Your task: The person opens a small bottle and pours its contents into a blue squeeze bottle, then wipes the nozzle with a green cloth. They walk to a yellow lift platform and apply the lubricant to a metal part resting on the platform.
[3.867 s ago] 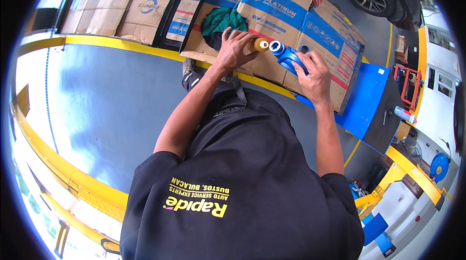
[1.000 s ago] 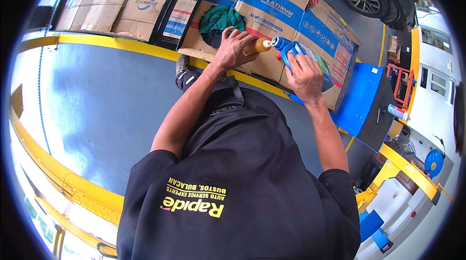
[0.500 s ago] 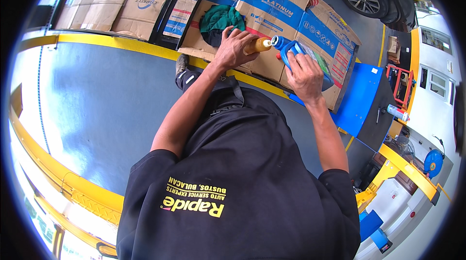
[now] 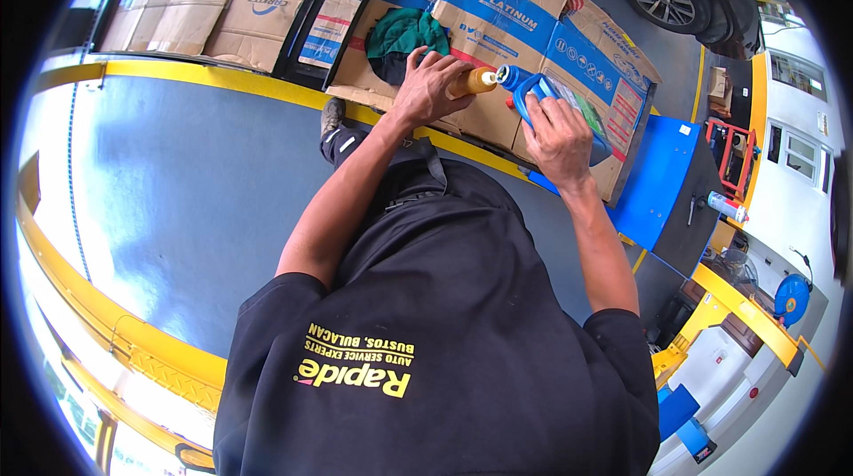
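Wrapped around an amber bottle (image 4: 471,82) with a pale tip, my left hand (image 4: 425,94) keeps it tilted to the right. My right hand (image 4: 560,134) grips a blue plastic jug (image 4: 526,87) by its handle. The jug leans left, its uncapped round mouth right beside the bottle's tip; whether the two touch I cannot tell. A small red piece shows at the jug's side by my fingers. Flattened cardboard (image 4: 498,9) lies beneath both containers. Beyond my left hand, a crumpled green and dark cloth (image 4: 407,34) rests on the cardboard.
Brown cartons (image 4: 275,5) stand at the far left behind a yellow edge (image 4: 213,78). To the right are a blue panel (image 4: 656,178), a spray can (image 4: 728,208) and a red metal frame (image 4: 733,156). A vehicle's wheel (image 4: 664,1) shows at the far right.
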A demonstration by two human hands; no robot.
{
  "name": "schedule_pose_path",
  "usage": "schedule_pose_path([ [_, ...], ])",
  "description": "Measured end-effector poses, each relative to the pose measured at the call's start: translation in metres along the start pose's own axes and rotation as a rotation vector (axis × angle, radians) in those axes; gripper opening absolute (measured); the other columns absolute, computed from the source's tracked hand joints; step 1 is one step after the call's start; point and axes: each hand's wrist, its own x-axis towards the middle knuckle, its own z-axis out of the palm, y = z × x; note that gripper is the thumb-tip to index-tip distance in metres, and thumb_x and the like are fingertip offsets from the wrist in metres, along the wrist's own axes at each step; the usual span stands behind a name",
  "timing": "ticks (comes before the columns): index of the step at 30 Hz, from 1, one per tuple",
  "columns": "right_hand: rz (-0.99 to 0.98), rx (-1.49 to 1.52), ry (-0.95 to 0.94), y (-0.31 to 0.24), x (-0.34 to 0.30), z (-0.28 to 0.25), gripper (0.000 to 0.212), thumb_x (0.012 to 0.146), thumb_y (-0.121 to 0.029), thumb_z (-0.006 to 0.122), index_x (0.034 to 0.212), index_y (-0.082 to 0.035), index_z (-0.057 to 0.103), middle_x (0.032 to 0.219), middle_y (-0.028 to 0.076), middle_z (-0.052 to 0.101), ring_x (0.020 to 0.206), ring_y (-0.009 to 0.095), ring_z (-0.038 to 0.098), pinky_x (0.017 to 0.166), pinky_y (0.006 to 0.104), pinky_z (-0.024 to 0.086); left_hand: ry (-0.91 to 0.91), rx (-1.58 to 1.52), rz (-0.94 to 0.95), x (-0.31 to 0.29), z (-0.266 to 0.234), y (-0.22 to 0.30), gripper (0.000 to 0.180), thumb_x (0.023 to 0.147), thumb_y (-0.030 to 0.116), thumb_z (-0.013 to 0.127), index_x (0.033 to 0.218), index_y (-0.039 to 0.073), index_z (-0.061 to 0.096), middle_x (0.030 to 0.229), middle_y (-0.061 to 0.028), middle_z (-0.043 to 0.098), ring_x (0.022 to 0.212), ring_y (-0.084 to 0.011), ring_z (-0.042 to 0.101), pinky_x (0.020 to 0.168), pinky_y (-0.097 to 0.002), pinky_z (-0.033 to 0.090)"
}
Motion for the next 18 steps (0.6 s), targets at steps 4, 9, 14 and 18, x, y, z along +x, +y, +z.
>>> schedule_pose_path([
  [4,0.002,-0.001,-0.012,-0.0002,0.0009,-0.0018,0.044,0.079,-0.011,0.092,0.120,-0.005,0.077,0.094,0.004,0.065,0.086,0.022,0.068,0.073,0.0386,0.053,0.007,0.001,0.004,0.0000,0.0005,0.0001,0.058,0.091,0.044,0.090,0.141,0.022,0.073,0.132,-0.0028,0.076,0.133,-0.0283,0.065,0.130,-0.0629,0.027],
  [9,-0.003,0.005,-0.014,0.0007,0.0008,-0.0014,0.045,0.079,-0.011,0.093,0.120,-0.005,0.077,0.093,0.004,0.064,0.086,0.022,0.068,0.073,0.0388,0.053,0.012,-0.009,0.003,-0.0003,0.0003,0.0004,0.057,0.090,0.043,0.090,0.141,0.022,0.072,0.131,-0.0024,0.076,0.133,-0.0280,0.065,0.130,-0.0634,0.027],
  [14,-0.005,0.011,-0.016,0.0007,0.0008,-0.0024,0.046,0.078,-0.011,0.093,0.121,-0.005,0.076,0.094,0.004,0.064,0.087,0.022,0.068,0.073,0.0389,0.053,0.013,-0.011,-0.003,-0.0003,0.0009,-0.0002,0.057,0.090,0.042,0.091,0.141,0.022,0.072,0.131,-0.0024,0.077,0.132,-0.0282,0.066,0.130,-0.0641,0.028],
  [18,-0.003,0.010,-0.015,-0.0001,0.0008,-0.0044,0.046,0.078,-0.012,0.093,0.120,-0.005,0.077,0.094,0.004,0.065,0.087,0.022,0.068,0.073,0.0390,0.053,-0.017,0.003,-0.017,0.0002,-0.0026,0.0028,0.059,0.090,0.042,0.089,0.143,0.021,0.073,0.133,-0.0030,0.077,0.135,-0.0284,0.065,0.131,-0.0621,0.028],
])
